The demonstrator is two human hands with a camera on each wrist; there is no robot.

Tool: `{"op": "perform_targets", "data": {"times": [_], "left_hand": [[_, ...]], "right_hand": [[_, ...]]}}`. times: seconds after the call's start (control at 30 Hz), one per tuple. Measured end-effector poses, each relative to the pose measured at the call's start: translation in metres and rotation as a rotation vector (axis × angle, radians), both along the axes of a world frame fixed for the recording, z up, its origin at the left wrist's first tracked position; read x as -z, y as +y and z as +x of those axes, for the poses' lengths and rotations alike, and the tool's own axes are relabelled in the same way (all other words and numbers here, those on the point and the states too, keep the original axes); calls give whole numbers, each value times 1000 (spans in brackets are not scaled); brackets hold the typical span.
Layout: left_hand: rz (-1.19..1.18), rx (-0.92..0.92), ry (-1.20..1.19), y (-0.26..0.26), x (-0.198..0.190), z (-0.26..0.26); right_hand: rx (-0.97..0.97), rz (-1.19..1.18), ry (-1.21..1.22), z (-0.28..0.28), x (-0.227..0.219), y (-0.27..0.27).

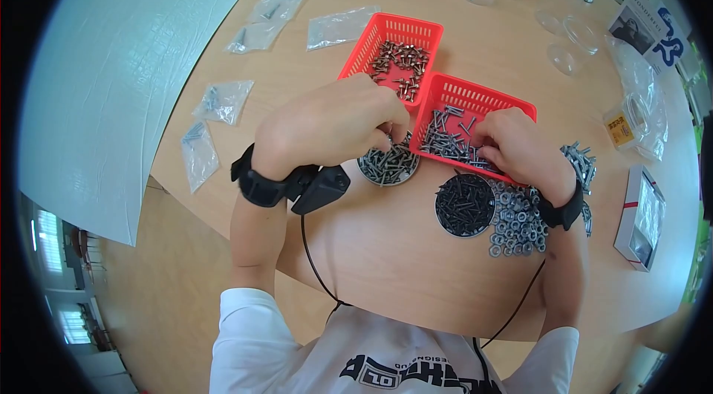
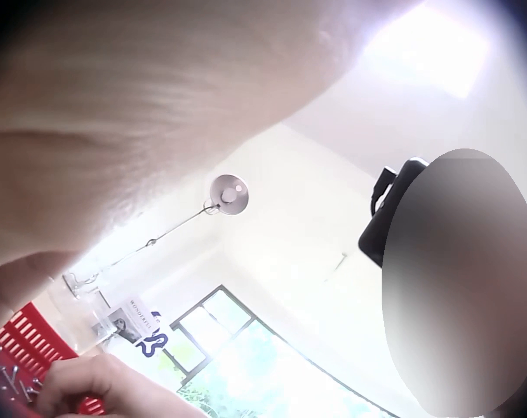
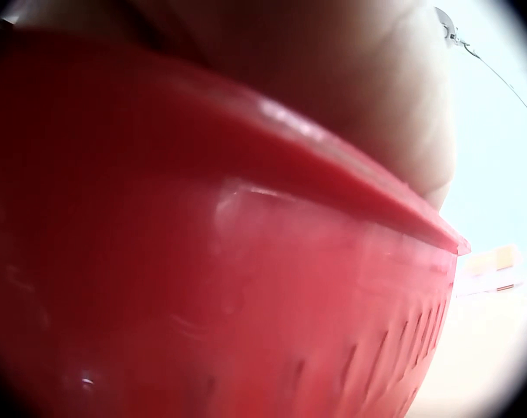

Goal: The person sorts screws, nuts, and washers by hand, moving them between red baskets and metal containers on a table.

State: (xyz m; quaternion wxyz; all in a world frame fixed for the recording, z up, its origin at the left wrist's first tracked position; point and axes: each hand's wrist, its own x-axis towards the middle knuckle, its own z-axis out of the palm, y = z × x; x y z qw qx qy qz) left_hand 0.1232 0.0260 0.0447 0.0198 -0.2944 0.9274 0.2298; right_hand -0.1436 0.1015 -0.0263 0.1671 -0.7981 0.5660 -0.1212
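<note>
My left hand (image 1: 327, 123) bends over a round dish of grey screws (image 1: 390, 169), its curled fingertips right at the heap. My right hand (image 1: 520, 143) reaches over the near rim of a red basket (image 1: 486, 97), fingers bent down among loose silver screws (image 1: 444, 143). I cannot tell whether either hand pinches a screw. In the right wrist view the basket wall (image 3: 246, 287) hides the fingertips. A second red basket (image 1: 407, 21) with brownish screws (image 1: 405, 58) stands behind the left hand. The left wrist view catches the right hand (image 2: 107, 387) at the basket.
Near the right forearm lie a round dish of black screws (image 1: 465, 204), spread metal nuts (image 1: 518, 225) and more silver screws (image 1: 579, 164). Plastic bags (image 1: 223, 101), some with screws, lie left. Clear round containers (image 1: 564, 56), a jar (image 1: 627, 127) and a box (image 1: 640, 219) sit right.
</note>
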Motion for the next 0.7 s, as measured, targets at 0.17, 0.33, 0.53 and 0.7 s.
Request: {"op": "perform_targets", "data": {"times": [0.17,0.33,0.53,0.7], "left_hand": [[-4,-20,-40,-7,16,-5],[-60,19,-8,-6,26,-6],[-36,-5,-38,-3,24,-10],[26,-10,-56,-4,21,-10]], "right_hand": [[-3,15,-18,5,-7,1],[-3,-6,-16,5,-7,1],[18,0,1,6,-7,3],[18,17,3,7,-8,3]]}}
